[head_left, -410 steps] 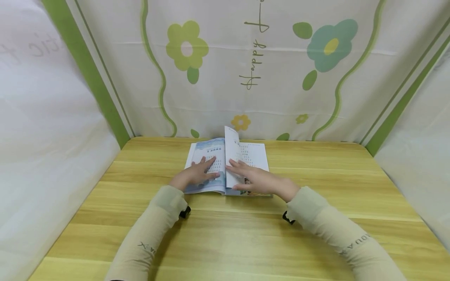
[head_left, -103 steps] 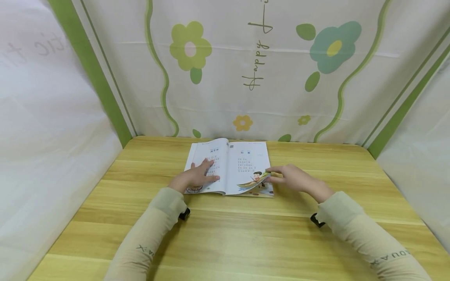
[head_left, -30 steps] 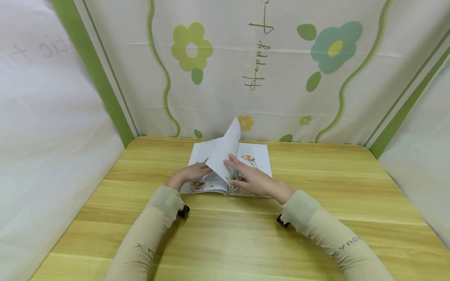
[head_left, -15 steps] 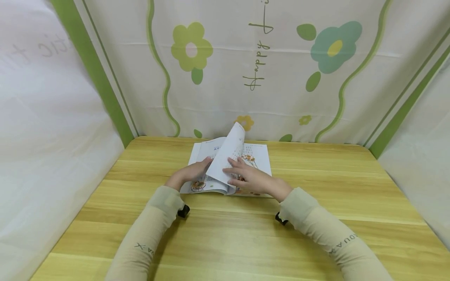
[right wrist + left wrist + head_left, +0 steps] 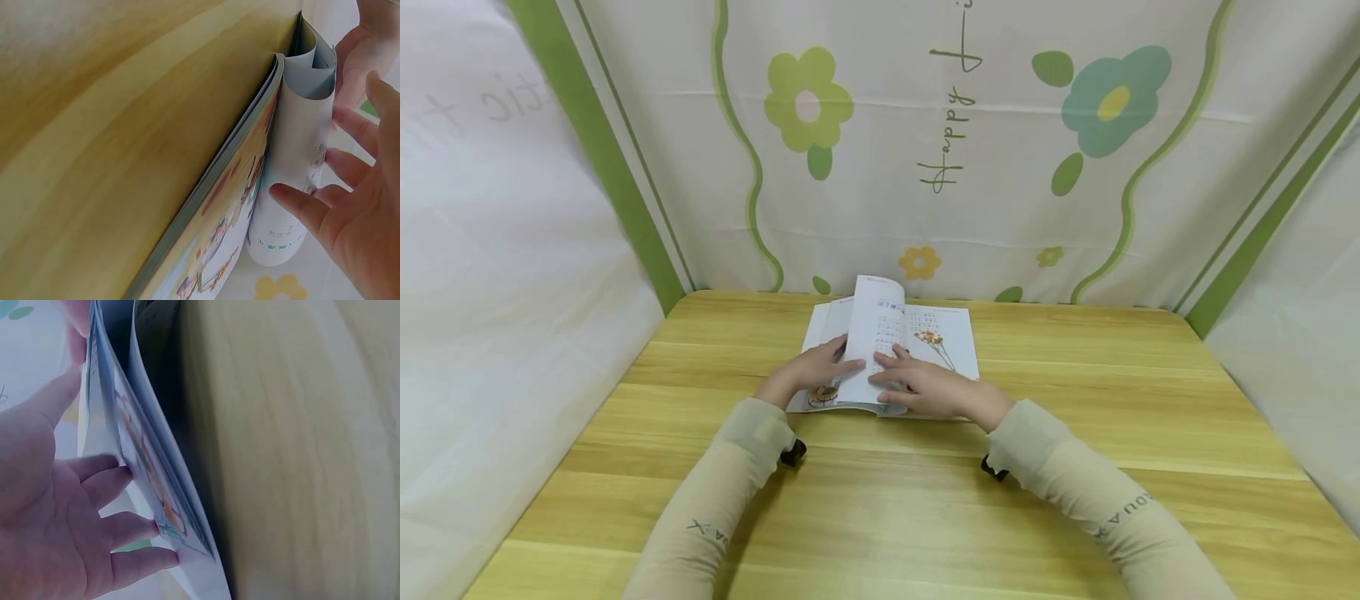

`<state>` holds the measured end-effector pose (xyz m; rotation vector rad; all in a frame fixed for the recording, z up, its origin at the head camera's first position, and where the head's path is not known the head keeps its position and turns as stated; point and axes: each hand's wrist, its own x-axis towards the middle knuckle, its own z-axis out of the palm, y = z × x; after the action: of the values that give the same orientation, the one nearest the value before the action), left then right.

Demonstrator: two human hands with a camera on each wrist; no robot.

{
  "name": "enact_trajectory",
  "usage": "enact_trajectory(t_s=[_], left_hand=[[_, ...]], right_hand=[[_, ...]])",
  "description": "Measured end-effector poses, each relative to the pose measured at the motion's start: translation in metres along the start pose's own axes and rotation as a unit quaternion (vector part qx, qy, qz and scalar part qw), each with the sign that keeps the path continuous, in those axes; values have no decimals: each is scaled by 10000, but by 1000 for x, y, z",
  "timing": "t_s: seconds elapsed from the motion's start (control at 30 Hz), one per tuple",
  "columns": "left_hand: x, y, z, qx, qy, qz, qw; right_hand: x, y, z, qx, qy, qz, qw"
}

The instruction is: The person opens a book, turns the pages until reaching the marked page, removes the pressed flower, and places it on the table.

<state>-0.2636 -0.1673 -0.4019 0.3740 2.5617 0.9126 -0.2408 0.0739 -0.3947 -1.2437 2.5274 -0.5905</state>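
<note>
An open book (image 5: 957,343) lies near the table's back edge, with printed text and coloured pictures. One page (image 5: 868,321) curves up from the spine and leans over to the left side. My left hand (image 5: 814,367) rests on the left-hand pages, its thumb lying at the edge of the curved page. In the left wrist view, the left hand's fingertips (image 5: 167,557) touch a page with a coloured drawing. My right hand (image 5: 934,390) lies against the curved page, fingers spread. The right wrist view shows the right hand's fingers (image 5: 300,203) along the page's rounded side.
The wooden table (image 5: 880,517) stretches out in front of the book and to both sides. Behind it hangs a white curtain (image 5: 865,183) with printed flowers, and white fabric walls (image 5: 512,250) stand left and right.
Over the last second the lifted page has swung left and down, and my right hand has moved slightly left with it. Earlier, my right hand was lifting a page corner at the right.
</note>
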Motion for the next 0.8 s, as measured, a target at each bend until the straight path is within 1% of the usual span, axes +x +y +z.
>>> enact_trajectory(t_s=[0.13, 0.23, 0.33, 0.4, 0.5, 0.7, 0.8], left_hand=[[-2, 1, 3, 63, 236, -101, 9996], [-2, 2, 5, 256, 355, -3, 9990], [-1, 3, 6, 546, 341, 149, 9978], [-1, 4, 7, 739, 282, 193, 9967], [-1, 6, 7, 922, 224, 149, 9954], [1, 9, 8, 1037, 258, 52, 9943], [1, 10, 9, 1062, 301, -37, 9939]], right_hand=[[3, 0, 3, -3, -20, -102, 9999], [4, -2, 2, 28, -31, -158, 9999], [4, -4, 2, 62, -28, -218, 9997], [3, -4, 1, 73, -14, -252, 9997], [3, -3, 2, 102, 3, -308, 9995], [-1, 0, 1, 154, 90, -359, 9992], [-3, 2, -2, 165, 170, -298, 9993]])
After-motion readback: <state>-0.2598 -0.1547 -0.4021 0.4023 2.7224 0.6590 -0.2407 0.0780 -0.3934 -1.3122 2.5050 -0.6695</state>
